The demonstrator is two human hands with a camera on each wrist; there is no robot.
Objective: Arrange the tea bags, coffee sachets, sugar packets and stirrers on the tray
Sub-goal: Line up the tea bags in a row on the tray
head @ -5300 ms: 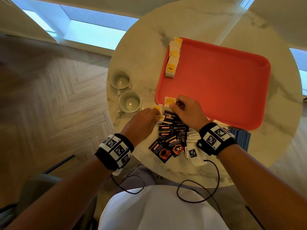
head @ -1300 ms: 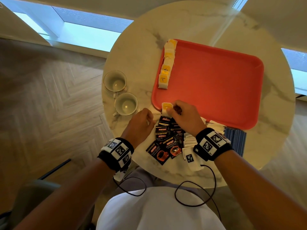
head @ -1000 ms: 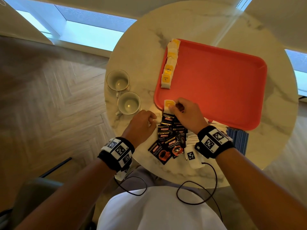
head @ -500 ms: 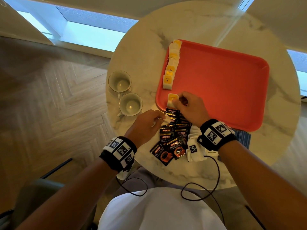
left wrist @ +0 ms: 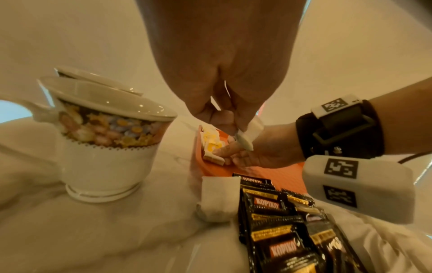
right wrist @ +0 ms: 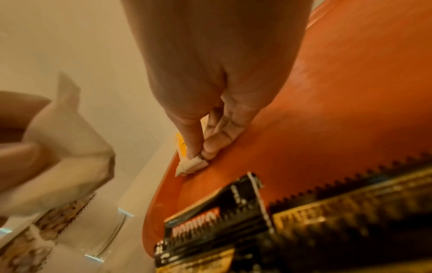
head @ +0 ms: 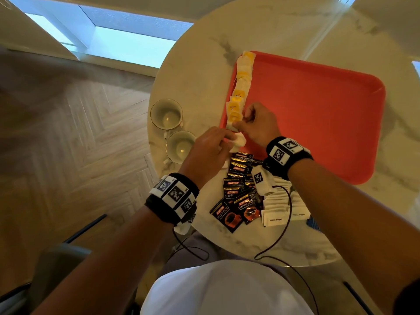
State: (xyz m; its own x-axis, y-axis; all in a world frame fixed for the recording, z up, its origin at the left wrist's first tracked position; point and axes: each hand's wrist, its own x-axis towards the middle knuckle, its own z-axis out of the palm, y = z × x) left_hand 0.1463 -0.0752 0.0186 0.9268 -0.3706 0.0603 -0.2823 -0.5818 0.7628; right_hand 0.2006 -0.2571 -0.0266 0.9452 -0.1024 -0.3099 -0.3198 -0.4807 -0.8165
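Note:
A red tray (head: 318,110) lies on the round marble table. Several yellow-tagged tea bags (head: 241,87) form a row along its left edge. My right hand (head: 239,126) pinches a tea bag (right wrist: 191,164) down on the tray at the near end of that row. Just behind it my left hand (head: 227,138) pinches another white tea bag (head: 239,140) above the tray's near left corner. One more tea bag (left wrist: 217,197) lies on the table beside the black coffee sachets (head: 236,189). White sugar packets (head: 277,212) lie under my right wrist.
Two floral cups (head: 166,113) (head: 180,146) stand left of the tray, close to my left hand. A dark blue bundle (head: 313,223) shows at the table's near right edge. Most of the tray floor is bare.
My right hand carried its tea bag forward from the pile onto the tray, to the near end of the row. My left hand moved forward too and now holds a tea bag.

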